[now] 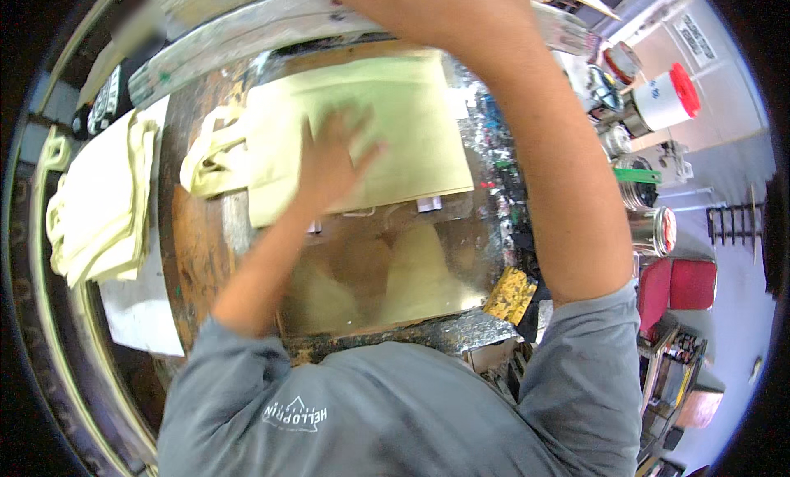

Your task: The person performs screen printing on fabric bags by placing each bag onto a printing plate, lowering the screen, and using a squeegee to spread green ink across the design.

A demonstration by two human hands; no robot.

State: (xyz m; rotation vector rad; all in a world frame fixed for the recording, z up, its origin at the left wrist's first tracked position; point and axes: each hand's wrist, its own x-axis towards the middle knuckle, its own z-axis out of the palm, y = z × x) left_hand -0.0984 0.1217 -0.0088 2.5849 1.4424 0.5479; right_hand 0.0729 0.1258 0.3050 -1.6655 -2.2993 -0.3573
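Observation:
A pale yellow cloth tote bag (pixel 415 123) lies flat on the work table, its looped handles (pixel 216 158) toward the left. Over the bag's middle is my left hand (pixel 333 152), fingers spread and slightly blurred; whether it presses on the cloth I cannot tell. My right arm reaches far forward past the bag's right side. At the top edge of the picture only the back part of my right hand (pixel 436 8) shows; its fingers are cut off. Nearer to me, a glossy brown board (pixel 374 263) shows below the bag's edge.
A stack of similar tote bags (pixel 103 201) rests at the left on a white sheet (pixel 144 312). Right of the board sits a yellow sponge (pixel 510 296). Cans, jars and a white tub with a red lid (pixel 666 100) line the right. A blurred person (pixel 136 33) is at far left.

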